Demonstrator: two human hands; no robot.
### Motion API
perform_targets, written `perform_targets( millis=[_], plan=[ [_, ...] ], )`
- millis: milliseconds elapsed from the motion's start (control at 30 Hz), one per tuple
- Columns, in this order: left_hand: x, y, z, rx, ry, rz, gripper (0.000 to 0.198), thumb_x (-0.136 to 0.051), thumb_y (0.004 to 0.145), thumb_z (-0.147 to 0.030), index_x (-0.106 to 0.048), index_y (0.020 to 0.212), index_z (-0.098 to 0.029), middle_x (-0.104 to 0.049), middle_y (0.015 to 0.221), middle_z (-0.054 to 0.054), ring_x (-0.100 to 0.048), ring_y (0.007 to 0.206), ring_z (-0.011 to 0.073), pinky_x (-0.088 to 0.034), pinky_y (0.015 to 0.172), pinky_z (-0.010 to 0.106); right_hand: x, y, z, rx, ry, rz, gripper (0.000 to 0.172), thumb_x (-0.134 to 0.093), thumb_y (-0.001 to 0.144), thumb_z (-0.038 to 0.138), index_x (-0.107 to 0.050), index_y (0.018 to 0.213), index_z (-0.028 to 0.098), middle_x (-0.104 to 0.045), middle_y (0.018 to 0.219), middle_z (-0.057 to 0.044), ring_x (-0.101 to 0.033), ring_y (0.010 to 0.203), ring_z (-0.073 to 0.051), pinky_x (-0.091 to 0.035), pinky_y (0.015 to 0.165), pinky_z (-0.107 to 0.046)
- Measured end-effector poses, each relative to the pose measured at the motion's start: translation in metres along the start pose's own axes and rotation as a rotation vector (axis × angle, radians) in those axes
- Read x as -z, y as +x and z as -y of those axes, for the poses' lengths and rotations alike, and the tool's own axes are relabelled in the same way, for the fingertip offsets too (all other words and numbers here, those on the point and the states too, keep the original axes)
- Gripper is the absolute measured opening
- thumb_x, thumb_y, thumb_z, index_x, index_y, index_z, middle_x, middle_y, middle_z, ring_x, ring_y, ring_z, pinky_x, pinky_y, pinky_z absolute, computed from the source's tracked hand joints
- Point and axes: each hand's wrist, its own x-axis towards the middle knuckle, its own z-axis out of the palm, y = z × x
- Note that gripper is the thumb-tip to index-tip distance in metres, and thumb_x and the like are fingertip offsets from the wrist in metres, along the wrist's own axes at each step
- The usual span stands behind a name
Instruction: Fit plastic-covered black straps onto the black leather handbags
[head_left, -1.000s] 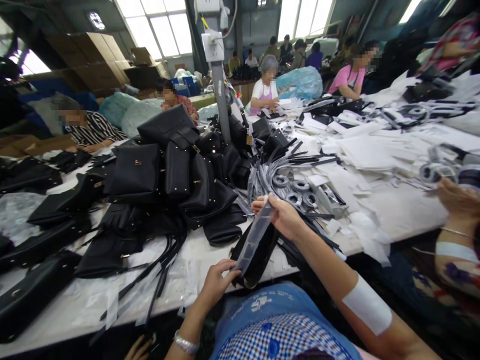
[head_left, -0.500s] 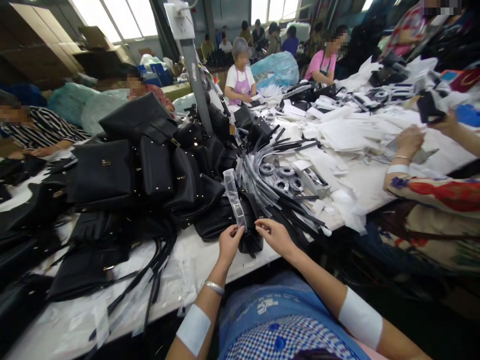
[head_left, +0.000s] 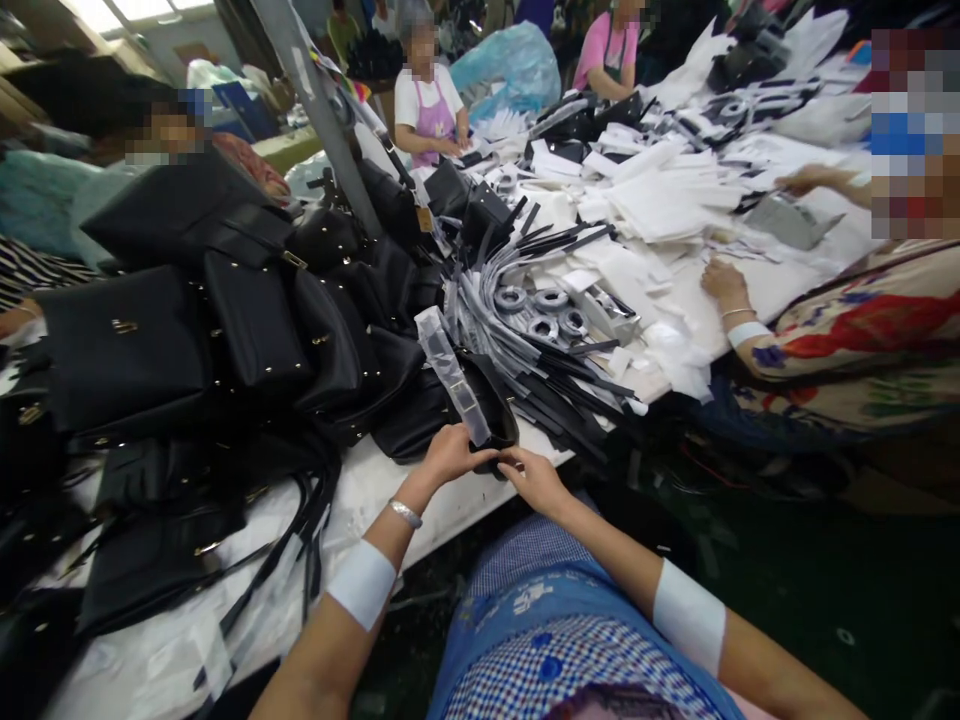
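Note:
A long strap in a clear plastic sleeve [head_left: 450, 370] stands slanted up and to the left from my hands, a metal buckle showing through it. My left hand [head_left: 448, 455] pinches its lower end at the table's front edge. My right hand [head_left: 534, 478] is closed on the looped black strap [head_left: 501, 420] just beside it. Both hands almost touch each other. A silver bracelet and a white patch sit on my left forearm.
A heap of black handbags [head_left: 225, 310] fills the table's left half. Wrapped straps and tape rolls [head_left: 551, 300] lie in the middle, white paper sheets [head_left: 660, 200] beyond. A person in a floral sleeve [head_left: 847, 340] works at the right; others sit across the white table [head_left: 382, 495].
My hands came together at the table edge. The sleeved strap went from lying between both hands to standing up from my left hand. The view tilted down and left.

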Motion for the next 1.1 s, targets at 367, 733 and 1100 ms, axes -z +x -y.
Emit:
perform_targets(
  millis=[367, 733, 1100],
  plan=[
    [0.000, 0.023, -0.013, 0.113, -0.540, 0.095, 0.040, -0.070, 0.074, -0.047, -0.070, 0.099, -0.016, -0.073, 0.101, 0.008, -0.066, 0.092, 0.0243, -0.050, 0.084, 0.034, -0.009, 0.003, 0.007, -0.148, 0.286, -0.174, 0.026, -0.058, 0.087, 0.041, -0.068, 0.080, 0.018, -0.071, 0.077, -0.002, -0.065, 0.074, -0.018, -0.047, 0.068, -0.027],
    [-0.027, 0.038, -0.025, 0.323, -0.728, 0.077, 0.038, -0.079, 0.065, -0.040, -0.066, 0.090, -0.015, -0.071, 0.092, 0.006, -0.065, 0.086, 0.0202, -0.050, 0.079, 0.032, 0.018, 0.007, -0.015, -0.191, 0.088, -0.337, 0.020, -0.060, 0.085, 0.040, -0.071, 0.086, 0.023, -0.073, 0.088, -0.001, -0.066, 0.083, -0.020, -0.045, 0.074, -0.028],
    [-0.027, 0.035, -0.028, 0.164, -0.514, 0.116, 0.037, -0.072, 0.073, -0.042, -0.065, 0.097, -0.014, -0.072, 0.102, 0.009, -0.066, 0.095, 0.0212, -0.051, 0.090, 0.035, 0.018, 0.014, -0.027, -0.227, 0.171, -0.262, 0.030, -0.058, 0.086, 0.041, -0.067, 0.065, 0.020, -0.071, 0.067, -0.001, -0.064, 0.067, -0.017, -0.044, 0.067, -0.027]
  ],
)
